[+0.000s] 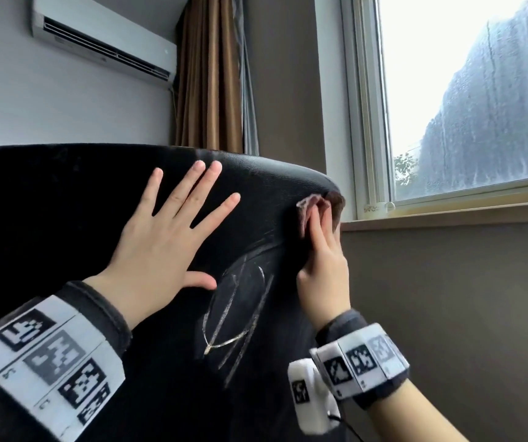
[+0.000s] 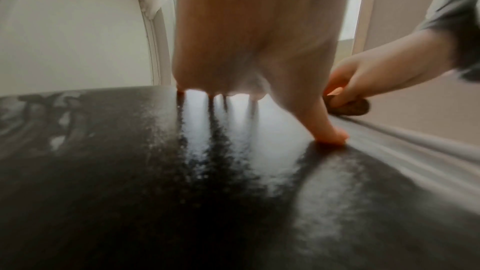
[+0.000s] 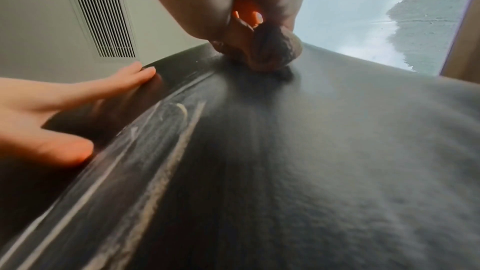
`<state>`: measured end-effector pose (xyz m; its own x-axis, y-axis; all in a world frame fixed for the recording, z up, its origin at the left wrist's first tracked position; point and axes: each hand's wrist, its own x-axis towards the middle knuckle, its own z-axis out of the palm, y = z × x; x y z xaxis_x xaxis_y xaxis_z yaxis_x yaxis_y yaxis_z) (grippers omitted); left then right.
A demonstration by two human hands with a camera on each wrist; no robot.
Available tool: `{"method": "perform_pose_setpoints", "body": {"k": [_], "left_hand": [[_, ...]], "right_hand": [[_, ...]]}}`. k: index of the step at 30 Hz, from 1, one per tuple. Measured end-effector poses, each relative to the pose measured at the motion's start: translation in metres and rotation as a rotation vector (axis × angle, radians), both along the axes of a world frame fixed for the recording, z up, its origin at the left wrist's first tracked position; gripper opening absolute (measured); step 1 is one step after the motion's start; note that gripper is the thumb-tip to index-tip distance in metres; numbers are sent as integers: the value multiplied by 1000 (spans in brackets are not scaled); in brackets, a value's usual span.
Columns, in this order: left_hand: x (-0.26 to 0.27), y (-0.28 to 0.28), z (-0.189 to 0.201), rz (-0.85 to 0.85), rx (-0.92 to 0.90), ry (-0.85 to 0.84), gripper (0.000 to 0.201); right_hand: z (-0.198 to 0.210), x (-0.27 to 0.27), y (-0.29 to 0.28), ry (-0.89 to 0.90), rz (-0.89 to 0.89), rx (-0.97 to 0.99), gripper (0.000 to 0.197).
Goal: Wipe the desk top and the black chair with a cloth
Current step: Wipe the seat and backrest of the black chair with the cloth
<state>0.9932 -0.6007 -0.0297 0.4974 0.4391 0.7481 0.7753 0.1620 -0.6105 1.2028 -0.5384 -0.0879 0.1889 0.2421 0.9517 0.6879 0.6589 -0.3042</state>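
Observation:
The black chair's leather backrest [image 1: 65, 218] fills the lower left of the head view, with pale scuff lines [image 1: 237, 314] on it. My left hand [image 1: 173, 231] lies flat on the backrest with fingers spread. My right hand [image 1: 323, 260] grips a small bunched brownish cloth [image 1: 312, 207] and presses it against the chair's upper right corner. In the left wrist view my left hand [image 2: 259, 48] presses the chair [image 2: 182, 192], and the right hand [image 2: 376, 77] holds the cloth [image 2: 348, 108]. The right wrist view shows the cloth [image 3: 272, 50] on the chair [image 3: 311, 151]. The desk is out of sight.
A window [image 1: 463, 90] with a sill [image 1: 447, 212] is close on the right, and a small white cup [image 1: 377, 207] stands on it. Brown curtains [image 1: 208, 71] hang behind the chair. An air conditioner [image 1: 103, 39] is mounted high on the wall at left.

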Motion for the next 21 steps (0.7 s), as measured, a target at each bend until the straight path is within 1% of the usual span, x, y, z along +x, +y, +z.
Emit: {"method": "perform_pose_setpoints", "body": {"k": [2, 3, 5, 6, 7, 9, 12, 14, 15, 16, 18, 20, 21], "left_hand": [[-3, 2, -15, 15, -54, -5, 128], [-4, 3, -22, 27, -73, -16, 131], [-5, 5, -28, 35, -62, -36, 132], [-5, 6, -28, 33, -59, -43, 131], [-4, 6, -29, 34, -67, -51, 130], [-2, 7, -28, 27, -81, -57, 128], [-5, 7, -28, -25, -64, -55, 130], [-7, 7, -28, -37, -71, -59, 132], [-7, 7, -28, -36, -76, -59, 132], [-8, 8, -28, -35, -77, -53, 133], [-7, 8, -29, -34, -87, -39, 135], [-8, 9, -31, -21, -104, -35, 136], [-9, 10, -32, -14, -103, -39, 137]], "right_hand": [[1, -10, 1, -15, -15, 43, 85], [-9, -17, 1, -53, -25, 93, 78], [-42, -33, 1, -173, -61, 177, 55], [-57, -38, -1, -242, -75, 187, 46], [-67, -40, -2, -301, -82, 180, 44], [-59, -37, -2, -340, -58, 172, 47], [-15, -32, 2, -244, -49, 192, 55], [-2, -36, 4, -181, -37, 187, 59], [-7, -39, 4, -186, -29, 189, 58], [-20, -44, 3, -221, -24, 197, 52], [-59, -56, -3, -338, -25, 199, 40], [-92, -62, -10, -447, -20, 163, 47], [-96, -62, -11, -470, -16, 148, 50]]}}
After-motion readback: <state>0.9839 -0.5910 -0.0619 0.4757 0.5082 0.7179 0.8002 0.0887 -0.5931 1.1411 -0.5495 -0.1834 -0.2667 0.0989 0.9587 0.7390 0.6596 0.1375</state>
